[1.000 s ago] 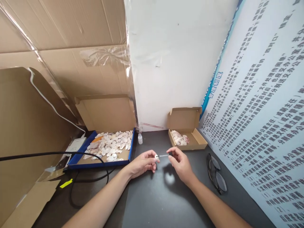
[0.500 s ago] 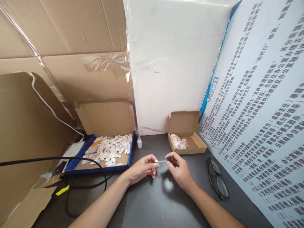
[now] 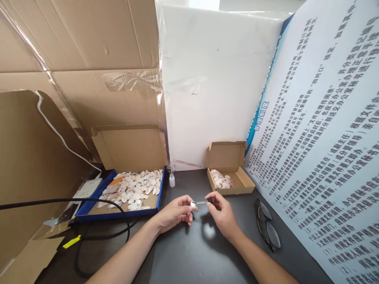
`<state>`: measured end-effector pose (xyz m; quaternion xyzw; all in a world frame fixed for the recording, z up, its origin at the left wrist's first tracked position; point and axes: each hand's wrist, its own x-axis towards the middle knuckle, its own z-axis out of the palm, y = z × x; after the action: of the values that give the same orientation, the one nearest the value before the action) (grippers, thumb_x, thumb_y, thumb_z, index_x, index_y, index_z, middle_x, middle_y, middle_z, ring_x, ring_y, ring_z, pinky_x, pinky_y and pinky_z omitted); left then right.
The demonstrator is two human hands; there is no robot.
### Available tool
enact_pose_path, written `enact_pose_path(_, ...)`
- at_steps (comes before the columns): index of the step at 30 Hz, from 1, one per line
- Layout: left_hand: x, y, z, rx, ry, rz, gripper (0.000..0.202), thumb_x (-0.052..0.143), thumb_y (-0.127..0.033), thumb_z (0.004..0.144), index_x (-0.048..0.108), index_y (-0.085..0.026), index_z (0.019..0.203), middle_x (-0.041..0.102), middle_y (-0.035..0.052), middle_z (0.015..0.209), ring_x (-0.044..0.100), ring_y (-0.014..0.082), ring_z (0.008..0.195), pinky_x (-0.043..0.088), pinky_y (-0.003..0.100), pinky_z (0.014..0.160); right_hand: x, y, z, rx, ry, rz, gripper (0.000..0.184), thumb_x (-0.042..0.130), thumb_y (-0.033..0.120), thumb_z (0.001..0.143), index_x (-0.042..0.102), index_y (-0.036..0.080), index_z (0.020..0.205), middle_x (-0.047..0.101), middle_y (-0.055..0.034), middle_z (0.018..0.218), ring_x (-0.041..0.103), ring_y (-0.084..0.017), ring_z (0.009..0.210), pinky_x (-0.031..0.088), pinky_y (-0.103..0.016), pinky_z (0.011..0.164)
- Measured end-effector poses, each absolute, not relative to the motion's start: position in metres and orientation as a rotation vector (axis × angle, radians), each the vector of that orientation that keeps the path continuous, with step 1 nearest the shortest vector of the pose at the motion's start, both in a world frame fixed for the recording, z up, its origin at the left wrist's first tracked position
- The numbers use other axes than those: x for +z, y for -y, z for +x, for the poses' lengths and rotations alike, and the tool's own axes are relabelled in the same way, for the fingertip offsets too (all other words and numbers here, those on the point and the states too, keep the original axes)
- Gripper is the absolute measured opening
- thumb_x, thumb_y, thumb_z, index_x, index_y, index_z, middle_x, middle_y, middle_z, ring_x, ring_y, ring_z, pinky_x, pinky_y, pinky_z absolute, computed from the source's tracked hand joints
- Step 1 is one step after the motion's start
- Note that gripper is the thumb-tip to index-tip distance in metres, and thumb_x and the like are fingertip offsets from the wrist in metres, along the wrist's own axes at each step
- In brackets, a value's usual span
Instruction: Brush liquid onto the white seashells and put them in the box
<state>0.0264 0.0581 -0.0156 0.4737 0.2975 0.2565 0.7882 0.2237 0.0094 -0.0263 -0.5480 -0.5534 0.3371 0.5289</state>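
My left hand (image 3: 179, 215) is closed, pinching a small white seashell (image 3: 193, 205) with a dark spot on its upper edge. My right hand (image 3: 221, 211) is closed on the dark end of a thin clear dropper (image 3: 202, 202). The dropper lies nearly level between the hands, its tip at the shell; whether they touch I cannot tell. Beyond the hands a small clear bottle (image 3: 172, 180) with a label stands upright on the dark table (image 3: 189, 252).
A blue-edged cardboard box (image 3: 118, 215) full of loose shells is at the left, with a black cable (image 3: 118, 203) crossing its front. A smaller cardboard box (image 3: 237, 191) at the back right holds pinkish shells. Eyeglasses (image 3: 268, 227) lie at the right, beside a printed panel (image 3: 314, 157).
The view has shifted slightly. More of the white shell shows at my left fingertips, and its dark spot is visible. Both hands keep their hold.
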Motion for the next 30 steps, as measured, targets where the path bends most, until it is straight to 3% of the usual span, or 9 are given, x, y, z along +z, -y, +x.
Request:
enact_pose_path(5,-0.0176,-0.0593,0.0255,0.568,-0.628,1.005,0.035,0.079,-0.031,0.074,0.053,-0.014,0.089,0.065,0.0063,0.101,0.06,0.0079,0.062,0.052,0.025,0.061,-0.0326,-0.0092,0.2226,0.834,1.266,-1.303,0.029,0.051,0.042,0.081,0.056,0.015,0.09,0.039,0.0036,0.063,0.035,-0.011,0.053,0.029,-0.024,0.05)
enact_pose_path(15,-0.0177,-0.0616,0.0272,0.583,-0.616,0.956,0.033,0.079,-0.031,0.076,0.052,-0.014,0.086,0.065,0.0081,0.104,0.059,0.0081,0.062,0.05,0.026,0.062,-0.0298,-0.006,0.2262,0.859,1.279,-1.281,0.026,0.056,0.038,0.078,0.057,0.015,0.089,0.041,0.0032,0.064,0.036,-0.01,0.057,0.031,-0.023,0.054)
enact_pose_path(25,-0.0148,-0.0582,0.0279,0.616,-0.651,0.916,0.036,0.084,-0.032,0.071,0.055,-0.015,0.084,0.055,-0.0013,0.072,0.054,0.0079,0.063,0.045,0.022,0.06,-0.0304,-0.0035,0.224,0.859,1.286,-1.251,0.023,0.059,0.037,0.08,0.058,0.017,0.089,0.042,0.0027,0.064,0.038,-0.011,0.056,0.033,-0.023,0.053)
enact_pose_path(30,-0.0167,-0.059,0.027,0.621,-0.63,0.927,0.037,0.084,-0.032,0.07,0.054,-0.015,0.083,0.059,0.0005,0.085,0.056,0.0071,0.064,0.046,0.023,0.061,-0.0305,-0.0046,0.2262,0.841,1.262,-1.287,0.023,0.058,0.038,0.08,0.057,0.017,0.091,0.04,0.0037,0.063,0.036,-0.01,0.054,0.031,-0.023,0.051)
